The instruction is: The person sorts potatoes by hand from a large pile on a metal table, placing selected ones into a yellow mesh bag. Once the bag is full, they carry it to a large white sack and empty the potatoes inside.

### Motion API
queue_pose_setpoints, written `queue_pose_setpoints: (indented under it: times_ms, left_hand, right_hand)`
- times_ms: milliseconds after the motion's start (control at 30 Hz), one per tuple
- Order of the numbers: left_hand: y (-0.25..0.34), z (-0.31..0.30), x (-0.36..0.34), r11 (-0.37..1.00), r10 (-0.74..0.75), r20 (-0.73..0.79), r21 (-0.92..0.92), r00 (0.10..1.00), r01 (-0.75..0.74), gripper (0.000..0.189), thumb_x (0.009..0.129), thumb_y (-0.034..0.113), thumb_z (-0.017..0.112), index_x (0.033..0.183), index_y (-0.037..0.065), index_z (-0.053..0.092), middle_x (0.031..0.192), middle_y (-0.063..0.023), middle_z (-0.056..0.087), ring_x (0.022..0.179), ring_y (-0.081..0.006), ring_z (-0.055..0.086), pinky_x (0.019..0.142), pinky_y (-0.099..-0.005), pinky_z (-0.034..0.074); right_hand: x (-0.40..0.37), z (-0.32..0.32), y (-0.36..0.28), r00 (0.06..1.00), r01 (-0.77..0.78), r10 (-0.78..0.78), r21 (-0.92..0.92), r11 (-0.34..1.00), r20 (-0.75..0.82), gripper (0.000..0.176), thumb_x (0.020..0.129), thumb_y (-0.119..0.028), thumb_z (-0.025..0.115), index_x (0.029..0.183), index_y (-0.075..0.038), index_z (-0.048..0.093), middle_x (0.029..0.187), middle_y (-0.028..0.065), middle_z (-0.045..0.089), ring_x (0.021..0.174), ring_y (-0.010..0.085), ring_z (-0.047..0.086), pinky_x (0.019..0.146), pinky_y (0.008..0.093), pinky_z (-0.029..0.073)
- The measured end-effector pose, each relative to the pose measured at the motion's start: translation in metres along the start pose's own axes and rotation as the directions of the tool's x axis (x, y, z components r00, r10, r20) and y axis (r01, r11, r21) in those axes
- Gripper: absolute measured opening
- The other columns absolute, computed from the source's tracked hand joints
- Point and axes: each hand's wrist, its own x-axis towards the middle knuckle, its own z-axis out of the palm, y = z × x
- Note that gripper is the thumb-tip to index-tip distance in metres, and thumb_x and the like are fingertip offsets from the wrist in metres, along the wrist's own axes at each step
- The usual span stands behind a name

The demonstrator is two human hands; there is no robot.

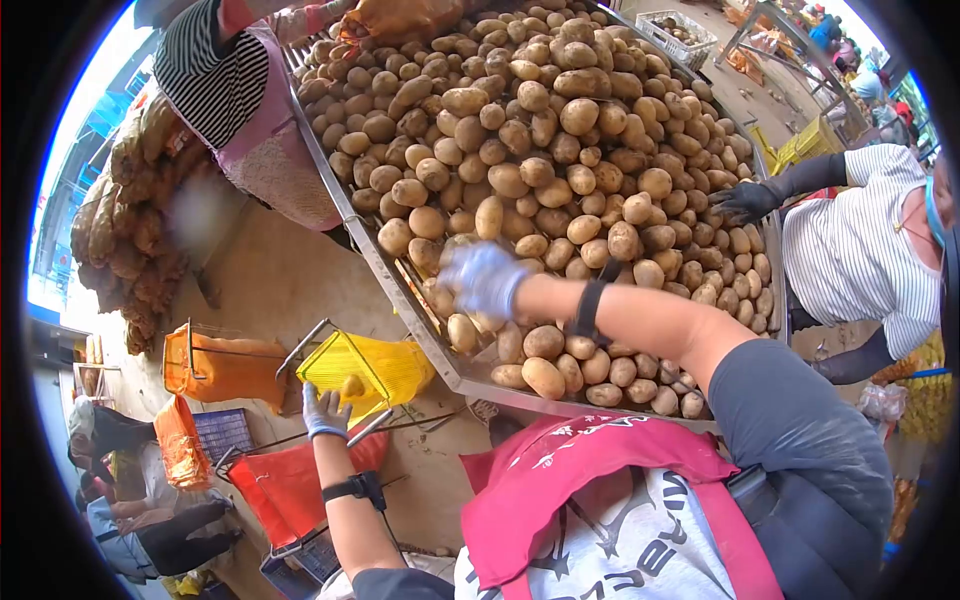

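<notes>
My left hand (325,412), in a pale glove, is held out with fingers apart, empty, beside the mouth of a yellow mesh bag (400,368) on a metal frame. A potato (352,386) shows against the yellow mesh just past my fingertips. My right hand (484,280), also gloved, is over the near left edge of a large heap of potatoes (560,130) on a metal-rimmed table (400,290). Motion smears its fingers, and I cannot tell whether it holds a potato.
An orange bag (225,365) and a red bag (300,485) hang on frames at left. Filled sacks (140,210) are stacked farther left. Across the table, a person's dark-gloved hand (742,202) touches potatoes; a person in a pink apron (270,160) stands opposite. A white crate (680,38) is behind.
</notes>
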Motion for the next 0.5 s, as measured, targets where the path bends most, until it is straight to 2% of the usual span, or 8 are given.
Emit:
queue_pose_setpoints:
  times_ms: [100, 167, 200, 233, 267, 333, 433, 500]
  left_hand:
    - [-0.012, 0.083, -0.040, 0.922, 0.236, 0.140, 0.281, 0.962, -0.267, 0.044, 0.090, 0.038, 0.051, 0.126, 0.014, 0.045, 0.118, -0.0091, 0.057, 0.099, -0.0232, 0.060, 0.075, -0.0374, 0.048]
    - [-0.013, 0.154, -0.058, 0.788, 0.359, 0.386, 0.362, 0.850, -0.498, 0.030, 0.087, 0.026, 0.058, 0.113, 0.011, 0.057, 0.094, -0.0060, 0.065, 0.083, -0.0144, 0.062, 0.065, -0.0283, 0.048]
    - [-0.014, 0.189, -0.068, 0.633, 0.439, 0.514, 0.406, 0.737, -0.659, 0.027, 0.087, 0.023, 0.059, 0.108, 0.008, 0.060, 0.089, -0.0053, 0.066, 0.083, -0.0157, 0.062, 0.068, -0.0292, 0.049]
    - [-0.019, 0.218, -0.061, 0.200, 0.612, 0.683, 0.354, 0.399, -0.914, 0.027, 0.085, 0.022, 0.059, 0.106, 0.005, 0.063, 0.092, -0.0133, 0.064, 0.083, -0.0226, 0.062, 0.071, -0.0323, 0.049]
    - [-0.019, 0.247, -0.063, 0.001, 0.549, 0.724, 0.499, 0.418, -0.866, 0.034, 0.081, 0.027, 0.062, 0.108, 0.006, 0.062, 0.099, -0.0165, 0.063, 0.094, -0.0282, 0.060, 0.082, -0.0380, 0.046]
    - [-0.024, 0.292, -0.061, -0.393, 0.528, 0.799, 0.531, 0.289, -0.750, 0.048, 0.078, 0.037, 0.064, 0.116, 0.008, 0.057, 0.111, -0.0159, 0.059, 0.106, -0.0302, 0.055, 0.091, -0.0426, 0.041]
    - [-0.034, 0.340, -0.062, -0.579, 0.398, 0.778, 0.624, 0.486, -0.525, 0.065, 0.073, 0.042, 0.066, 0.127, 0.012, 0.046, 0.123, -0.0161, 0.050, 0.116, -0.0332, 0.047, 0.095, -0.0472, 0.035]
    - [-0.039, 0.362, -0.063, -0.568, 0.377, 0.742, 0.658, 0.553, -0.495, 0.065, 0.072, 0.041, 0.067, 0.127, 0.014, 0.046, 0.120, -0.0167, 0.051, 0.114, -0.0336, 0.048, 0.094, -0.0462, 0.036]
  right_hand:
    - [-0.004, -0.008, 0.081, 0.974, -0.200, 0.163, -0.253, 0.947, -0.158, 0.034, 0.079, -0.035, 0.060, 0.105, -0.014, 0.063, 0.120, 0.0109, 0.049, 0.114, 0.0226, 0.046, 0.090, 0.0364, 0.037]
    - [0.004, -0.002, 0.063, 0.969, -0.239, 0.244, -0.388, 0.890, -0.037, 0.031, 0.075, -0.029, 0.060, 0.103, -0.014, 0.064, 0.118, 0.0138, 0.050, 0.113, 0.0280, 0.046, 0.092, 0.0420, 0.037]
    - [0.002, 0.001, 0.054, 0.955, -0.254, 0.297, -0.464, 0.849, 0.021, 0.030, 0.074, -0.027, 0.060, 0.101, -0.014, 0.065, 0.116, 0.0152, 0.050, 0.112, 0.0307, 0.047, 0.092, 0.0448, 0.038]
    - [-0.004, -0.022, 0.041, 0.962, -0.161, 0.233, -0.386, 0.908, 0.145, 0.027, 0.073, -0.029, 0.062, 0.093, -0.012, 0.067, 0.110, 0.0164, 0.050, 0.106, 0.0321, 0.049, 0.089, 0.0419, 0.041]
    - [-0.007, -0.037, 0.035, 0.927, -0.161, 0.250, -0.305, 0.939, 0.281, 0.025, 0.074, -0.029, 0.062, 0.091, -0.011, 0.067, 0.111, 0.0151, 0.051, 0.106, 0.0307, 0.050, 0.089, 0.0402, 0.041]
    - [-0.016, -0.039, 0.060, 0.985, -0.094, 0.114, -0.155, 0.984, 0.129, 0.029, 0.074, -0.031, 0.063, 0.095, -0.011, 0.066, 0.112, 0.0126, 0.052, 0.105, 0.0291, 0.051, 0.090, 0.0395, 0.040]
    - [-0.009, -0.061, 0.109, 0.879, -0.414, 0.331, -0.203, 0.888, -0.344, 0.037, 0.078, -0.034, 0.060, 0.108, -0.012, 0.056, 0.108, 0.0082, 0.056, 0.105, 0.0269, 0.052, 0.087, 0.0426, 0.040]
    - [0.003, -0.052, 0.122, 0.872, -0.488, 0.440, -0.321, 0.812, -0.212, 0.036, 0.078, -0.033, 0.060, 0.107, -0.012, 0.056, 0.108, 0.0076, 0.056, 0.106, 0.0254, 0.052, 0.085, 0.0417, 0.040]
